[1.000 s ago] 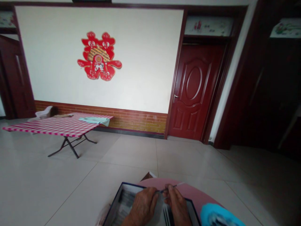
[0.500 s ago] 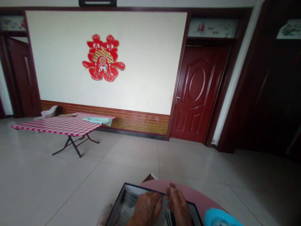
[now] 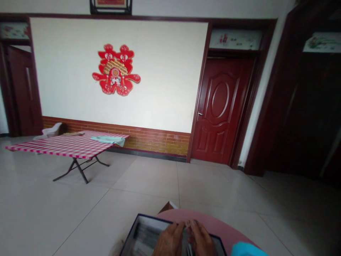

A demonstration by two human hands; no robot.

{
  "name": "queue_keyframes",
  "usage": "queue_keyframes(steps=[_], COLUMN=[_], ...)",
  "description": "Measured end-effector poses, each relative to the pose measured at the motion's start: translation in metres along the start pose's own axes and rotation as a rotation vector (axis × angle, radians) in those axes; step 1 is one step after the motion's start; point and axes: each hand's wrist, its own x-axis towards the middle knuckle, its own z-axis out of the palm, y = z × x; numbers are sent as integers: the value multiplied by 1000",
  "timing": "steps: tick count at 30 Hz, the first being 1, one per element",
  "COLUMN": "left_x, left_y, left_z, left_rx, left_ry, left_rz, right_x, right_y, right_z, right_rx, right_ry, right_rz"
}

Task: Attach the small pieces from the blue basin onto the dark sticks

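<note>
Two hands: both low in the view, side by side over the open tray, fingertips pointing away from the person and nearly meeting.
Left hand: fingers bent and drawn together beside the right fingertips; blur and the back of the hand hide whether they grip anything.
Right hand: thumb and fingers brought together, apparently pinching a small pale piece.
Pale piece: in the narrow gap between the two sets of fingertips, nearer the right hand and close to the tray's far rim; its long axis is too blurred to tell.
Tray: dark blue rim, pale inner wall, beneath both hands; blurred flat items lie inside, left of the left hand.
Slender strips: below the fingertips, just beside the right hand; whether it touches them cannot be told.
Worktop: pink, with a curved edge, showing beyond and to the right of the tray.
Bright blue thing: right of the tray, cut off by the lower edge.
</note>
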Motion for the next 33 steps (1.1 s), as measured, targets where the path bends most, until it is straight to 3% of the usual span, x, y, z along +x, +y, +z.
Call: queue_keyframes(steps=[4,13,16,20,23,26,30,33], left_x=[-5,-11,-13,-14,-13,-12,-10,-12], left_y=[-5,-22,-31,-37,-36,-32,-28,-28], left_z=[5,6,11,12,10,9,8,9], left_rx=[-30,20,54,97,97,97,120,122], left_ry=[85,148,161,133,125,132,144,126], left_rz=[59,94,93,83,83,79,87,83], right_x=[-4,-22,-27,-28,-22,-11,0,3], right_y=[7,9,6,-13,-35,-49,-43,-31], right_z=[8,16,17,6,-23,-74,-150,-185], right_rx=[-158,-741,-943,-1058,-1059,-1146,-1390,-1486], right_ry=[-37,-116,-171,-167,-140,-88,-9,-12], right_rz=[-35,-665,-712,-645,-610,-539,-367,-322])
